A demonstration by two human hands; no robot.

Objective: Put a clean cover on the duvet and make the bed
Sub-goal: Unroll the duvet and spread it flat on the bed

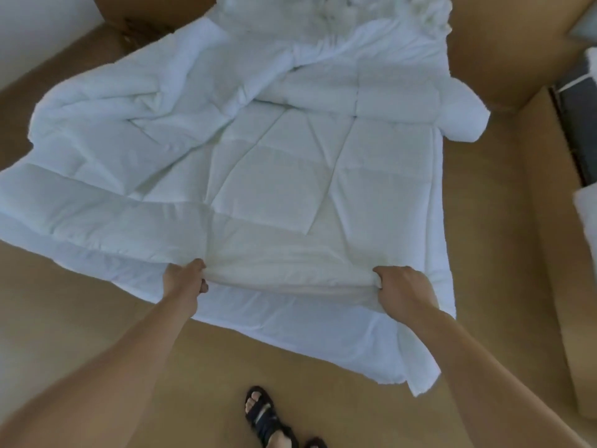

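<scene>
Head view: a white quilted fabric duvet [258, 176] is seen spread across a plain tan surface [484, 221] and is rumpled at its far end. A raised fold close to its near edge is pinched by the left grip [185, 281] and the right grip [403, 294], fingers curled into the cloth, the two well apart. A black strapped sandal [261, 412] is seen nearer, between the forearms.
</scene>
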